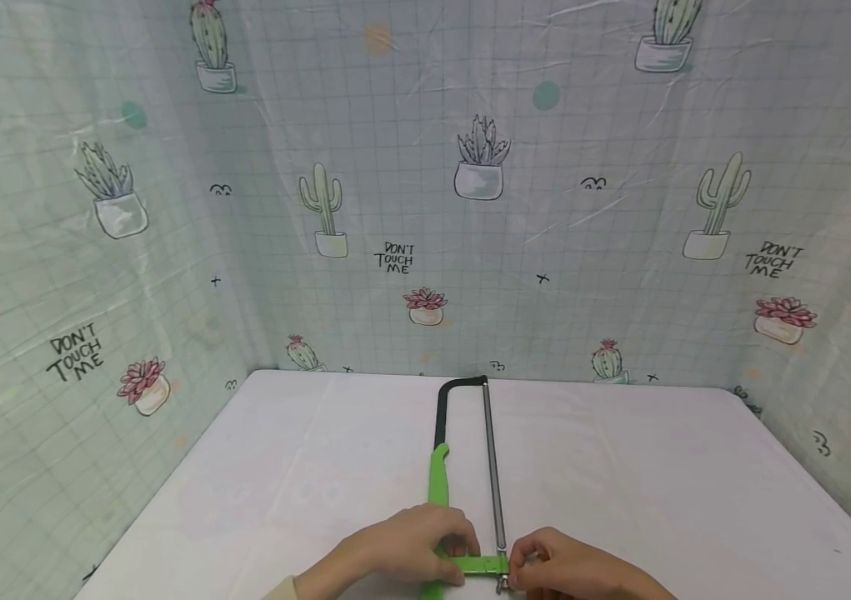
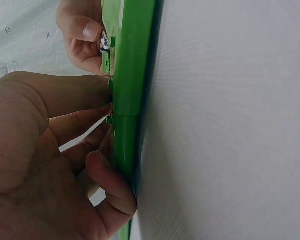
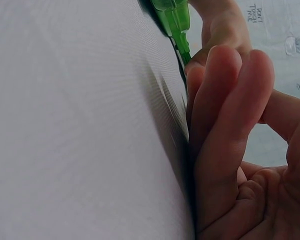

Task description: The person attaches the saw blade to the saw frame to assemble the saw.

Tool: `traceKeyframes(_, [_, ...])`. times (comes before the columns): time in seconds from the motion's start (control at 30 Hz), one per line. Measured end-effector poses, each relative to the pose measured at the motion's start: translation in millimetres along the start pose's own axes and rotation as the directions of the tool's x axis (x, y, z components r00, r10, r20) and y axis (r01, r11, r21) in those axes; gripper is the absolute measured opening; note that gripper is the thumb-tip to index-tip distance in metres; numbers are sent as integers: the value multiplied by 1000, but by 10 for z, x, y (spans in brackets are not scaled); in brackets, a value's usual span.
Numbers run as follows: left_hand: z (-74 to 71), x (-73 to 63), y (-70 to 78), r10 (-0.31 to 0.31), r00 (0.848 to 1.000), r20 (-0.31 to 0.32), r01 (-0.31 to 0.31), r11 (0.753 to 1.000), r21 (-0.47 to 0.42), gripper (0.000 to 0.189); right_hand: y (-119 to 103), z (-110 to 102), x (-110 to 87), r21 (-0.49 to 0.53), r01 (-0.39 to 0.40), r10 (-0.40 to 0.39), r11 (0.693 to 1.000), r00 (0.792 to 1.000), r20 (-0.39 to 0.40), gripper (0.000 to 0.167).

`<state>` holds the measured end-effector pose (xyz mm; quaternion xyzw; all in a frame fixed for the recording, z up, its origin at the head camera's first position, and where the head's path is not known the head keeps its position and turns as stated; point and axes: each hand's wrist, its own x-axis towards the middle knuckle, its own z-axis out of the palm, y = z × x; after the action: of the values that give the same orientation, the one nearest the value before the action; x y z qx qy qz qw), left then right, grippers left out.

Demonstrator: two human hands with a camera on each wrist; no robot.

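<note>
A hacksaw point(image 1: 438, 482) lies flat on the white table, with a green handle side, a black front bow point(image 1: 441, 412) and a grey blade point(image 1: 493, 467) running along its right. My left hand point(image 1: 413, 546) holds the green frame near its cross-piece point(image 1: 481, 566), thumb and fingers on either side. At the right end of that cross-piece, my right hand point(image 1: 563, 567) has its fingertips curled in a pinch beside the metal wing nut point(image 1: 503, 584). The left wrist view shows the right thumb point(image 2: 91, 32) right at this metal fitting. Fingers hide the fitting in the right wrist view.
The white table point(image 1: 620, 467) extends on both sides of the saw. Behind and beside it hangs a pale green sheet point(image 1: 545, 217) printed with cacti, meeting the table's back edge close beyond the saw's front bow.
</note>
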<state>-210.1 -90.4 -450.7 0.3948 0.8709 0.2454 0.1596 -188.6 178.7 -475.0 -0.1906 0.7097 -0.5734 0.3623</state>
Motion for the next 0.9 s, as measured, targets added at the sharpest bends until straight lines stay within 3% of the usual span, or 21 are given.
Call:
traceKeyframes(0.3, [-9, 8, 7, 2, 1000, 1, -2, 1000, -4, 21, 28, -29, -2, -15, 25, -25, 1000, 1000, 13, 39])
traceKeyframes(0.9, [-9, 4, 1, 2, 1000, 5, -2, 1000, -5, 21, 20, -22, 2, -40, 51, -50, 998, 999, 15, 35])
